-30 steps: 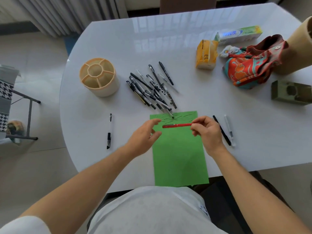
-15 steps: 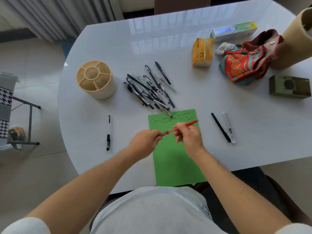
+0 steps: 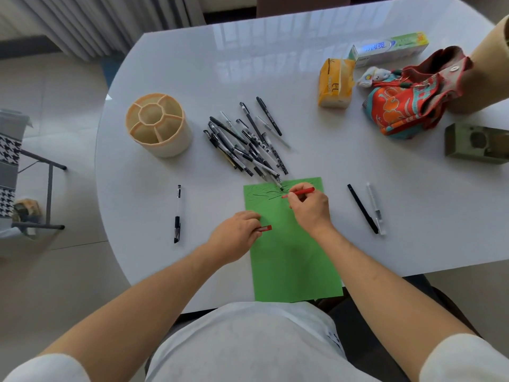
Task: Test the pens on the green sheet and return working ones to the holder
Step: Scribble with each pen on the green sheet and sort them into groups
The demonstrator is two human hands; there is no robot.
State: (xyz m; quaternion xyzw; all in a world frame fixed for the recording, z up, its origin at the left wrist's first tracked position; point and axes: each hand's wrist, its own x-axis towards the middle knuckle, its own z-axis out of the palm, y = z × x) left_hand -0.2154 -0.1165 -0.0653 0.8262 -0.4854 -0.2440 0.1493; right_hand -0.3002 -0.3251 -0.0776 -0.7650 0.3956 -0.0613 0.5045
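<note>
The green sheet (image 3: 292, 257) lies at the table's near edge, with dark scribbles along its far end. My right hand (image 3: 309, 206) grips a red pen (image 3: 300, 192), its tip down on the sheet near the scribbles. My left hand (image 3: 234, 238) rests on the sheet's left edge and holds the red cap (image 3: 265, 229). A pile of several black and clear pens (image 3: 248, 142) lies just beyond the sheet. The beige holder (image 3: 158, 124) with its divided compartments stands upright at the left and looks empty.
A single black pen (image 3: 177, 213) lies left of the sheet; a black pen (image 3: 362, 208) and a clear pen (image 3: 376, 208) lie to its right. A yellow tissue pack (image 3: 334, 84), toothpaste box (image 3: 391, 48), patterned cloth pouch (image 3: 413, 100) and olive box (image 3: 476, 143) crowd the far right.
The red pen was held level between both hands. The cap came off into my left hand, and my right hand turned the pen tip down onto the sheet.
</note>
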